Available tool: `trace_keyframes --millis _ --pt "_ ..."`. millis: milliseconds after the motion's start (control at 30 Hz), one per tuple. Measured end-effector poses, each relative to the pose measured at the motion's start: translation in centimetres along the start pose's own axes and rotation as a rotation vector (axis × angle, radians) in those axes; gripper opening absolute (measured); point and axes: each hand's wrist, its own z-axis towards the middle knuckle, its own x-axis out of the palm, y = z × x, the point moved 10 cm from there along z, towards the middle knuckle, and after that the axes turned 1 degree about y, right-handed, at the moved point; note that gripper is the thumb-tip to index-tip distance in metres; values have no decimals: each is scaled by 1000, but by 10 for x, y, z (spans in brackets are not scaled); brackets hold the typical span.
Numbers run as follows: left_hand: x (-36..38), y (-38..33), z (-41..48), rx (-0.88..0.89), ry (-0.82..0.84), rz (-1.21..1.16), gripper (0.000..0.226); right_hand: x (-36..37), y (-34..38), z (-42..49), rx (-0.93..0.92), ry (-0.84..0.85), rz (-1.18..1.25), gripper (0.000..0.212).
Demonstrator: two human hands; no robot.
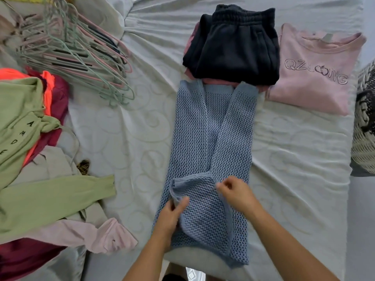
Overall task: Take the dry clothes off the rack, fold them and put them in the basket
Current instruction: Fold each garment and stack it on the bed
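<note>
The blue knit sweater lies flat and lengthwise at the centre of the white bed sheet, with both sides folded in toward its middle. One sleeve is doubled back across the near part of the sweater.

My left hand grips the left edge of that folded sleeve beside the cuff, fingers curled round the knit. My right hand pinches the same sleeve at its right side, fingers drawn in tight on the fabric.

At the far end, the sweater touches a folded stack: black sweatpants on top of a pink garment. A folded pink sweatshirt lies just right of the stack. The woven basket sits at the right edge, partly out of view.

On the left are unfolded clothes, including a green hoodie. Far left lies a pile of hangers.
</note>
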Motion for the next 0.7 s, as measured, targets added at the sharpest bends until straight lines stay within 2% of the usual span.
trace_keyframes --millis 100,167,233,367,433,500,533,567,633,700 --pt "-8 -16 3 149 -143 340 46 -58 3 33 -65 -268 8 11" --pt "-16 -14 2 182 -209 296 41 -82 17 55 -143 -352 -87 20" --pt "-23 -5 -4 179 -239 212 33 -83 29 71 -212 -337 -226 29" --pt "-44 -1 -14 221 -340 584 25 -48 15 74 -189 -198 -440 43" --pt "-53 -11 -15 249 -396 772 23 -47 6 51 -198 -315 -349 50" --pt "-66 -25 -15 245 -530 998 44 -53 -17 21 -120 -471 -174 57" --pt "-73 -31 -15 228 -582 1029 56 -52 -35 7 -42 -513 -51 59" --pt "-80 -30 -11 185 -575 997 61 -44 -57 -6 63 -498 96 57" --pt "-82 -18 -1 102 -412 733 54 -1 -98 -29 269 -309 338 46" --pt "-71 3 5 14 -207 546 47 41 -119 -51 332 -104 374 40"
